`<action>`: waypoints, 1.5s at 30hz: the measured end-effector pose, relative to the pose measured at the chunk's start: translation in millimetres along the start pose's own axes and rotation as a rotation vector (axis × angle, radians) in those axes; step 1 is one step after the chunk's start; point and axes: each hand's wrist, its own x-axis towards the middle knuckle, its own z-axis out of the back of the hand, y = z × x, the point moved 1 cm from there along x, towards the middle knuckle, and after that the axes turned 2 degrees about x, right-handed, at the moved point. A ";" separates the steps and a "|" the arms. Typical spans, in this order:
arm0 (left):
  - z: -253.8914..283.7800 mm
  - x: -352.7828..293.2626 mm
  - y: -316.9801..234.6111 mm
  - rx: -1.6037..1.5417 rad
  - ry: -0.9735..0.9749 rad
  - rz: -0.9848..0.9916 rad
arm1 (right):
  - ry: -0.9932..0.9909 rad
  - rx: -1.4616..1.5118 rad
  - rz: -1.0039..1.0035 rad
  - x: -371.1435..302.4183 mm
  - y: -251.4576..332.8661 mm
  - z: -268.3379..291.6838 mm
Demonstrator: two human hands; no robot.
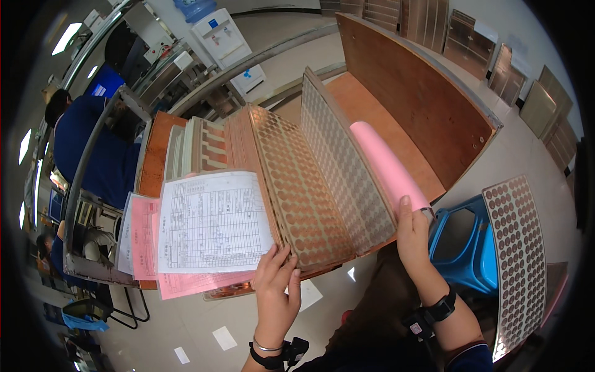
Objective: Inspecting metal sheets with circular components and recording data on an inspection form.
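Thin panels stand on edge in a wooden-sided rack. One panel with copper-coloured discs (pixel 304 192) faces me on the left side of a V-shaped gap. Opposite it leans a grey dotted panel (pixel 347 180), with a curled pink sheet (pixel 387 161) behind it. My right hand (pixel 413 235) grips the near end of the grey panel beside the pink sheet, thumb on top; its other fingers are mostly hidden. My left hand (pixel 277 282) rests its outstretched fingers on the near edge of the left panels, beside a printed form (pixel 214 223) in a clear sleeve.
Pink papers (pixel 145 239) hang under the form. A brown board (pixel 415 93) closes the rack's right end. Right of me are a blue stool (pixel 468 248) and an upright disc-patterned panel (pixel 517 260). A person in dark blue (pixel 93 146) sits at the left; a water dispenser (pixel 226 46) stands behind.
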 end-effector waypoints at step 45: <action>11.2 -17.2 -9.7 0.226 -0.024 -0.042 | 0.074 -0.080 0.059 -2.1 6.0 -1.1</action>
